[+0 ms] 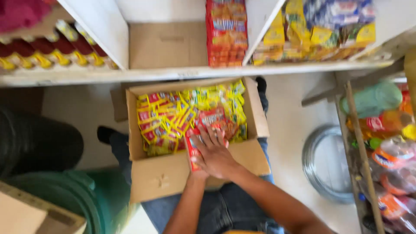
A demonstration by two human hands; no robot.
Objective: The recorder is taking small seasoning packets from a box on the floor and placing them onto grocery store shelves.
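Note:
An open cardboard box (167,177) rests on my lap, filled with several red and yellow snack packets (167,119). My right hand (215,155) lies at the box's near right corner, fingers spread over a stack of red packets (192,147) and clasping it from above. My left hand (197,175) comes up from below and meets the stack's near end. Most of that hand is hidden under my right hand, so its grip does not show.
A white shelf (130,74) runs across above the box, holding red packets (226,32), yellow packets (312,37) and dark bottles (47,50). A rack of drink bottles (385,143) stands at right, a metal ring (323,162) on the floor, green containers (82,195) at left.

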